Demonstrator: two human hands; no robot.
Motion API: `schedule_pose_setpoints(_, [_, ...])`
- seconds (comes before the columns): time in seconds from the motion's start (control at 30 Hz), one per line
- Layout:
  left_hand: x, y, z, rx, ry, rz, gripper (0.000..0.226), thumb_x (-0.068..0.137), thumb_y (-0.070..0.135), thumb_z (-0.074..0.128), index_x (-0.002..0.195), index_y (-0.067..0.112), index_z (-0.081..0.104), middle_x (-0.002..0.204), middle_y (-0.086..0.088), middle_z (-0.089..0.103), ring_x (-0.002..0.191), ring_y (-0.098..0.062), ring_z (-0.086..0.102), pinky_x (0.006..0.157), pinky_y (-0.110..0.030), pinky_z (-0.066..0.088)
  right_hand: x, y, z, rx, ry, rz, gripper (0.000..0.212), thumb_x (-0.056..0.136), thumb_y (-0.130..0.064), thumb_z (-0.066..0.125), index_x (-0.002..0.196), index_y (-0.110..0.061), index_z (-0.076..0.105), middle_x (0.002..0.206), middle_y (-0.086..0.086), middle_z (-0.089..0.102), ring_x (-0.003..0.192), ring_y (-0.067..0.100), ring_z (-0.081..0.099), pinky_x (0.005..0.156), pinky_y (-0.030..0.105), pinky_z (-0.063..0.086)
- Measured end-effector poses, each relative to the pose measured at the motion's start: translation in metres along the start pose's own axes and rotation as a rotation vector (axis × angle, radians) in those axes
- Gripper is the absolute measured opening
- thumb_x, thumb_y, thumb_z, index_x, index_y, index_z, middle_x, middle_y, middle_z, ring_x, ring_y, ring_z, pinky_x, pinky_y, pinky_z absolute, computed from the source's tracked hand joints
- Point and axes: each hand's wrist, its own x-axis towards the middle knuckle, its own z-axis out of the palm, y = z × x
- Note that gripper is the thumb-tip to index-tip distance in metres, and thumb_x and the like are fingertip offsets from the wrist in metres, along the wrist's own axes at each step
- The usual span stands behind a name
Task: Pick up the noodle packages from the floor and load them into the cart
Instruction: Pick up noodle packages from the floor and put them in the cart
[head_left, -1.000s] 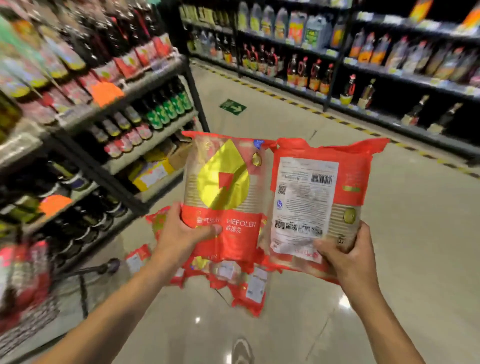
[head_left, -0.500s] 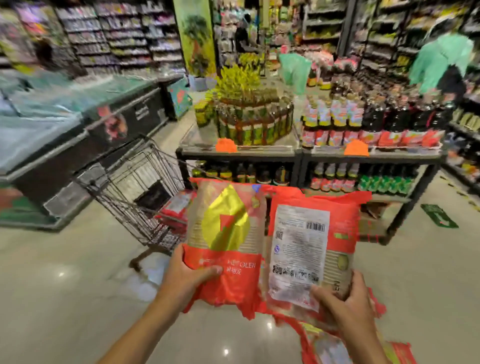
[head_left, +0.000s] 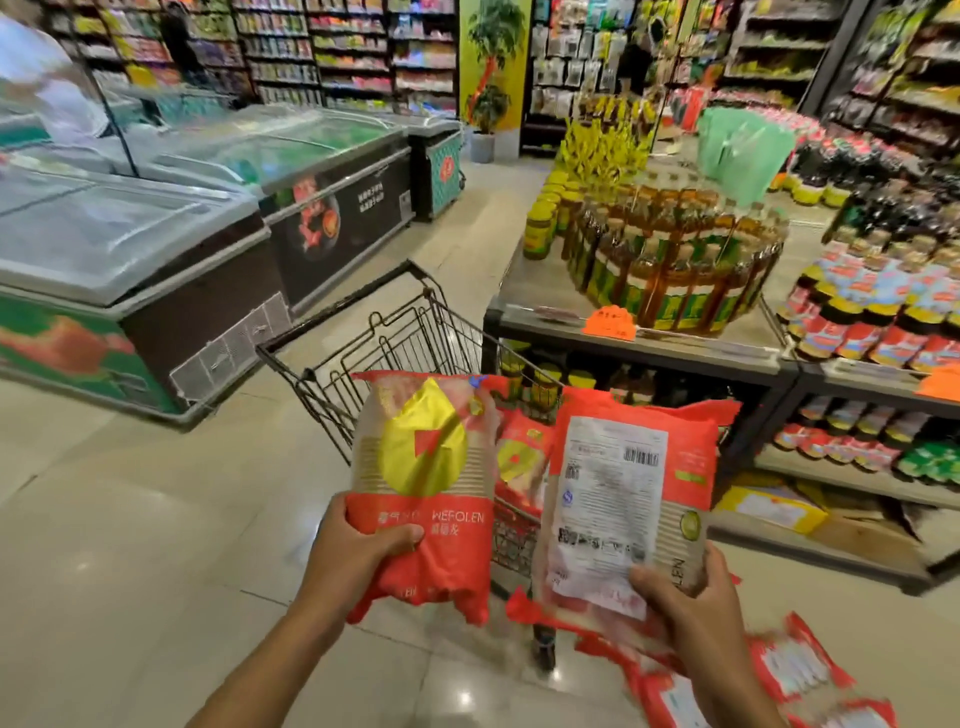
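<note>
My left hand (head_left: 358, 551) grips the bottom of a red noodle package (head_left: 423, 467) with a gold emblem facing me. My right hand (head_left: 691, 597) holds a second red noodle package (head_left: 631, 499), its white label and barcode toward me. Both packages are upright, just in front of the wire cart (head_left: 395, 343). Inside the cart lies at least one more red package (head_left: 519, 457), partly hidden behind the two I hold. Several more red packages (head_left: 789, 670) lie on the floor at the lower right.
A display table (head_left: 644, 348) with oil bottles and sauce bottles stands right of the cart. Chest freezers (head_left: 171, 249) line the left side. A cardboard box (head_left: 769, 509) sits under the right shelf. Glossy tiled floor (head_left: 156, 545) spreads to the left.
My view has swung left from the shelf aisle to the cart, which is now close and directly behind the two packages. Both hands keep their grips.
</note>
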Motion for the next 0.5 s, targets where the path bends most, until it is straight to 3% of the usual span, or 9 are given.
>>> schedule_pose_setpoints(0.07, [0.038,0.001,-0.007,0.005,0.0,-0.023,0.095,0.035,0.039,0.09,0.121,0.015,0.056,0.106,-0.006,0.072,0.087,-0.023,0.073,0.059,-0.028,0.057,0.023,0.004,0.021,0.006,0.044,0.042,0.063,0.075,0.009,0.08,0.128,-0.013,0.054,0.111,0.012,0.074,0.096,0.029,0.074,0.084,0.05,0.06])
schedule_pose_setpoints(0.2, [0.117,0.008,0.002,0.011,-0.045,-0.047,0.084,0.045,0.029,0.088,0.12,0.016,0.054,0.105,-0.003,0.07,0.087,-0.021,0.072,0.059,-0.029,0.056,0.087,0.012,0.055,0.054,0.087,0.142,0.072,0.064,-0.002,0.089,0.125,-0.019,0.056,0.109,0.012,0.075,0.095,0.038,0.074,0.075,0.069,0.058])
schedule_pose_setpoints(0.37, [0.229,0.014,0.037,0.058,-0.137,-0.111,0.085,0.044,0.03,0.091,0.12,0.022,0.053,0.109,-0.004,0.07,0.091,-0.023,0.073,0.057,-0.029,0.06,0.202,0.029,0.102,0.044,0.149,0.128,0.051,0.076,0.002,0.082,0.119,-0.01,0.057,0.102,0.016,0.074,0.081,0.034,0.072,0.071,0.067,0.059])
schedule_pose_setpoints(0.5, [0.325,0.013,0.059,0.148,-0.127,-0.162,0.08,0.037,0.032,0.094,0.108,0.024,0.057,0.106,-0.007,0.073,0.091,-0.028,0.075,0.074,-0.044,0.063,0.296,0.048,0.155,-0.002,0.085,0.24,0.05,0.077,-0.01,0.084,0.115,-0.023,0.056,0.108,0.01,0.073,0.09,0.032,0.073,0.081,0.055,0.061])
